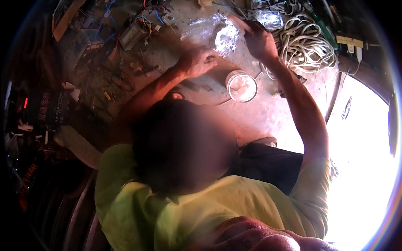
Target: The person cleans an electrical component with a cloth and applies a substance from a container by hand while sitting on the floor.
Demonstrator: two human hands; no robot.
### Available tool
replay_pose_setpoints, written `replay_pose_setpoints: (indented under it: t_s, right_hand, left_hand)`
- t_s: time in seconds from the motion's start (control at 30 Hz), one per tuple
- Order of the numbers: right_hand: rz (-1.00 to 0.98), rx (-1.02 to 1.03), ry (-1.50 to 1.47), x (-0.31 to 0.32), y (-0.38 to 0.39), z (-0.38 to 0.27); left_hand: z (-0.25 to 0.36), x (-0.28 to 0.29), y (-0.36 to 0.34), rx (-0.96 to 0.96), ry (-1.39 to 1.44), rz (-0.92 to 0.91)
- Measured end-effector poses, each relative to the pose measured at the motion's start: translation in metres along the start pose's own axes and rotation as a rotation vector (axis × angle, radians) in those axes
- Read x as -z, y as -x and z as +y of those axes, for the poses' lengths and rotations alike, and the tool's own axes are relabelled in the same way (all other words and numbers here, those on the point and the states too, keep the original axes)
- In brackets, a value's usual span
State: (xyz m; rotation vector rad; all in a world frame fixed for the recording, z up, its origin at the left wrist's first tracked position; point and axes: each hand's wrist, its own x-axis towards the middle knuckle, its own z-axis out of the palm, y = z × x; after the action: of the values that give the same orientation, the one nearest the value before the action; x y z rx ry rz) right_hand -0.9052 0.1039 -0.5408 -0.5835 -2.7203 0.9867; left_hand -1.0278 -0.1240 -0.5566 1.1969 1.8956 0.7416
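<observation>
Close at the lower edge is a bent-fingered hand (259,234), blurred and cut off; by its place it seems to be my right hand, and what it may hold is hidden. My left hand does not show. Just beyond it crouches another person in a yellow-green shirt (243,205), seen from behind. That person's right hand (261,42) grips a flat brownish piece (238,21) above white powder (228,38) on the floor. Their left hand (199,62) hovers at the powder's near left with fingers curled. Between their arms stands a round tub (241,87) with pale contents.
A coil of pale cable (303,46) lies at the far right by a clear plastic package (270,19) and green bottle (324,31). Wires and a metal box (133,35) lie far left; scattered tools and a pale block (77,146) are nearer. Glaring light (360,167) fills the right.
</observation>
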Motion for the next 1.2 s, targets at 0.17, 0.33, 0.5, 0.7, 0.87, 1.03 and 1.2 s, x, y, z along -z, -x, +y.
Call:
replay_pose_setpoints:
  t_s: [0.17,0.33,0.5,0.7,0.87,1.03,1.2]
  right_hand:
    - [0.059,0.138,0.243,-0.038,-0.032,0.013]
    - [-0.007,0.115,0.226,-0.053,-0.019,0.006]
    - [-0.107,0.186,0.156,-0.055,0.012,-0.014]
    - [0.009,0.188,0.145,-0.036,0.003,-0.011]
    - [0.097,-0.027,0.236,-0.03,0.015,0.019]
    - [-0.251,-0.575,-0.078,-0.033,0.024,0.042]
    - [-0.137,-0.528,-0.46,-0.038,0.021,0.049]
  left_hand:
    - [-0.015,-0.025,0.021,-0.133,-0.003,0.103]
    - [-0.027,-0.041,0.034,-0.118,0.054,0.141]
    - [-0.027,-0.043,0.036,-0.116,0.146,0.178]
    - [-0.025,-0.026,0.028,0.065,0.154,0.173]
    - [-0.036,-0.011,0.009,0.069,0.087,0.333]
    - [-0.044,-0.02,-0.012,0.043,-0.074,0.415]
    - [-0.05,-0.032,-0.021,0.003,-0.067,0.431]
